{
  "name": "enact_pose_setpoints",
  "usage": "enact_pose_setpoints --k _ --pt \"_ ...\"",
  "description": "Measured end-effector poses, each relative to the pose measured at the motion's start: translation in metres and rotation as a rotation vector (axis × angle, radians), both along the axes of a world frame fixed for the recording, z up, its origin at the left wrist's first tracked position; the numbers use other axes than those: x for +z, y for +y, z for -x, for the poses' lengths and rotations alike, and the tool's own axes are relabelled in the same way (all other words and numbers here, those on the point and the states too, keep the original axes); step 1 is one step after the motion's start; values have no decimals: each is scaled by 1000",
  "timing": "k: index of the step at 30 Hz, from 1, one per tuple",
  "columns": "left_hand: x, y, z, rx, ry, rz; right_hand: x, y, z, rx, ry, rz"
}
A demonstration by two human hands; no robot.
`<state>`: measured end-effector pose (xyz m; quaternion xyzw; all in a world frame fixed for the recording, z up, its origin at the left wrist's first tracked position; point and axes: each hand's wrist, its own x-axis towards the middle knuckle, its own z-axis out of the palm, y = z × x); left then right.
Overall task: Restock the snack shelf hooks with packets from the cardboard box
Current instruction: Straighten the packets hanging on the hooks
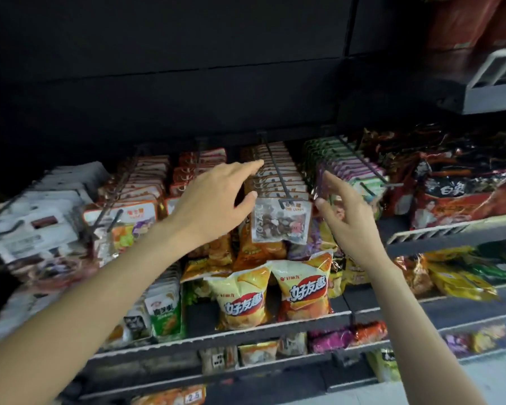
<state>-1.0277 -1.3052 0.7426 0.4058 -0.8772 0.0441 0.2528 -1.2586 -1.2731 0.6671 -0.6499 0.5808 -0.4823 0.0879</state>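
My left hand reaches over the middle hook, fingers stretched along its row of packets. Its thumb lies by the top left corner of the front packet, a clear one with brown sweets that hangs at the hook's tip. My right hand is to the right of that packet. Its thumb and fingers pinch the left edge of a shiny purple packet at the front of the neighbouring row. The cardboard box is out of view.
More hooks with orange packets hang to the left, and white packs are further left. Yellow crisp bags stand on the shelf below. Red noodle packs fill a shelf at right. A dark panel is above.
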Motion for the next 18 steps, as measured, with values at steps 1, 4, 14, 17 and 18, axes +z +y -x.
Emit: enact_pose_setpoints --k 1,4,14,17,18 --pt "-9 7 5 21 30 -29 -5 2 0 19 15 -49" --pt "-35 19 21 89 161 -165 -17 -2 -1 50 60 -166" --pt "-92 -13 55 259 495 -730 -43 -35 -14 71 46 -273" --pt "-96 -14 59 255 538 -737 -43 -39 -14 49 13 -258" --pt "-97 -13 59 255 549 -735 -43 -40 -14 49 10 -256"
